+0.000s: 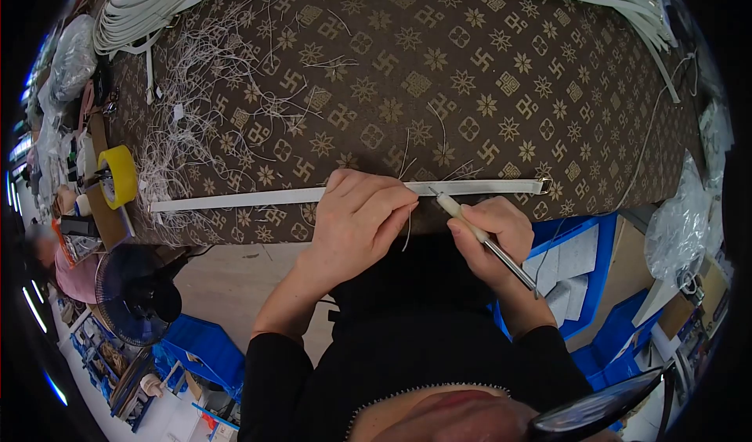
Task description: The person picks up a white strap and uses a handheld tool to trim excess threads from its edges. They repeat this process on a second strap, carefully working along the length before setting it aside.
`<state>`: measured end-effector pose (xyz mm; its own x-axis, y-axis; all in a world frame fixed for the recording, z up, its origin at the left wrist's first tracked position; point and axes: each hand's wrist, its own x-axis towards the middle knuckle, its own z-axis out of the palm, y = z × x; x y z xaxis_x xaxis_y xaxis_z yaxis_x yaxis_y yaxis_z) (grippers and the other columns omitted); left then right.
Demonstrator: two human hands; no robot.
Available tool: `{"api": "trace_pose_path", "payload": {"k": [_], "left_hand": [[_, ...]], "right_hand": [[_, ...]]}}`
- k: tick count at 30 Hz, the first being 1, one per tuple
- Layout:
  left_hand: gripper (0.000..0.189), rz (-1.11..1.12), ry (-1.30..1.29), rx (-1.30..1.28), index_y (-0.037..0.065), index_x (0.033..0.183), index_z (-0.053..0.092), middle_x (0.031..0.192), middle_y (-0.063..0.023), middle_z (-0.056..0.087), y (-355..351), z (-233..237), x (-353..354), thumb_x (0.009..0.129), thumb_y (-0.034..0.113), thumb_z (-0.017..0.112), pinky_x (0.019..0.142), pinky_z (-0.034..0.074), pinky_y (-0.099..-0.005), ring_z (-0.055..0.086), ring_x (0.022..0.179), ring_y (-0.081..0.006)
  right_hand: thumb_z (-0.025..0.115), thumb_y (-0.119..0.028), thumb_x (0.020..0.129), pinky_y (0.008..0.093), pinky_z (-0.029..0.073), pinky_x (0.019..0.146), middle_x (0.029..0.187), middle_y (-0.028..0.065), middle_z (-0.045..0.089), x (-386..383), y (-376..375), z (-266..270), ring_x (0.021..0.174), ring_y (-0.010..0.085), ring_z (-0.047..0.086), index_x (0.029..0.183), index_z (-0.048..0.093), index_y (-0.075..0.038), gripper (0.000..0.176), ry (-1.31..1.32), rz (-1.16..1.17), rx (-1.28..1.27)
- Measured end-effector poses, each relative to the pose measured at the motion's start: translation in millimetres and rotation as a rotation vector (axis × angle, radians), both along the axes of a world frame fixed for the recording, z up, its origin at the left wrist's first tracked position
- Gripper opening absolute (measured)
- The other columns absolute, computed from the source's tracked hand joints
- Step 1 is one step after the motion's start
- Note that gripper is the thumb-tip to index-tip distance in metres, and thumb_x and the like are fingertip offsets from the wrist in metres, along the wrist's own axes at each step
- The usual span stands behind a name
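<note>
A narrow white belt point(251, 200) lies straight across the near edge of the patterned cloth, its metal buckle point(546, 184) at the right end. My left hand point(354, 216) rests over the belt's middle, fingers bent and thumb pressed to the forefinger; a loose thread point(407, 230) hangs by the fingertips. In my right hand point(497, 237) is a pen-like tool point(452, 205) with a cream front part and a metal rear shaft. Its thin tip points at the belt, just right of my left fingertips; whether it touches cannot be made out.
Many cut threads point(204, 105) litter the cloth-covered table point(407, 82) at left. Bundles of white belts point(149, 7) lie at the far left and far right point(619, 3). Yellow tape point(117, 177) stands at the left edge, above a fan point(141, 295). Blue bins point(603, 246) sit below.
</note>
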<state>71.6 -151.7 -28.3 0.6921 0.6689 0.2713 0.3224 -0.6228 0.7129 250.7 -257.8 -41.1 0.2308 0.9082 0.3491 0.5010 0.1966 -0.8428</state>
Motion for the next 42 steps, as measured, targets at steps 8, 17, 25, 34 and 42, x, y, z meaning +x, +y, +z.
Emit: {"api": "trace_pose_path", "payload": {"k": [8, 17, 25, 34, 42], "left_hand": [[0.019, -0.004, 0.001, -0.014, 0.009, 0.092, 0.061, 0.082, -0.0043, 0.064, -0.3, -2.3, -2.4, 0.077, 0.005, 0.071, 0.068, 0.043, -0.0332, 0.06, 0.071, -0.0224], [0.019, -0.002, -0.02, -0.023, 0.009, 0.093, 0.059, 0.082, -0.0047, 0.064, 0.1, -4.0, -2.2, 0.079, 0.004, 0.07, 0.068, 0.043, -0.0332, 0.06, 0.07, -0.0227], [0.017, 0.016, -0.04, -0.046, 0.009, 0.091, 0.058, 0.081, -0.0045, 0.064, -0.5, -4.8, -1.9, 0.08, 0.005, 0.069, 0.068, 0.043, -0.0329, 0.059, 0.069, -0.0226], [0.016, 0.021, -0.038, -0.054, 0.009, 0.092, 0.059, 0.081, -0.0043, 0.064, -0.6, -4.3, -1.7, 0.08, 0.005, 0.07, 0.068, 0.042, -0.0325, 0.06, 0.07, -0.0222], [0.017, 0.03, -0.052, -0.062, 0.009, 0.092, 0.059, 0.081, -0.0037, 0.065, -1.1, -4.6, -1.3, 0.08, 0.004, 0.07, 0.069, 0.042, -0.0316, 0.06, 0.07, -0.0217]], "right_hand": [[0.081, -0.006, 0.068, 0.028, 0.047, 0.051, 0.069, 0.0072, 0.066, -0.4, 1.9, 0.1, 0.057, 0.0214, 0.063, 0.09, 0.064, -0.006, 0.028, -0.06, 0.009, -0.01], [0.078, -0.003, 0.071, 0.0303, 0.047, 0.053, 0.071, 0.0079, 0.065, -0.5, 2.6, 2.5, 0.058, 0.0221, 0.062, 0.092, 0.061, -0.005, 0.026, -0.052, 0.038, -0.027], [0.078, -0.003, 0.07, 0.03, 0.047, 0.052, 0.072, 0.0077, 0.066, -0.5, 2.4, 1.1, 0.058, 0.0221, 0.062, 0.091, 0.062, -0.005, 0.027, -0.063, 0.037, -0.014], [0.079, -0.003, 0.07, 0.0297, 0.047, 0.053, 0.073, 0.0078, 0.066, -0.9, 1.9, -0.1, 0.059, 0.0219, 0.063, 0.091, 0.062, -0.005, 0.027, -0.071, 0.03, -0.011], [0.079, -0.003, 0.069, 0.0295, 0.047, 0.053, 0.073, 0.0082, 0.067, -0.6, 1.5, -0.6, 0.059, 0.0219, 0.063, 0.091, 0.063, -0.005, 0.027, -0.073, 0.039, -0.015]]}}
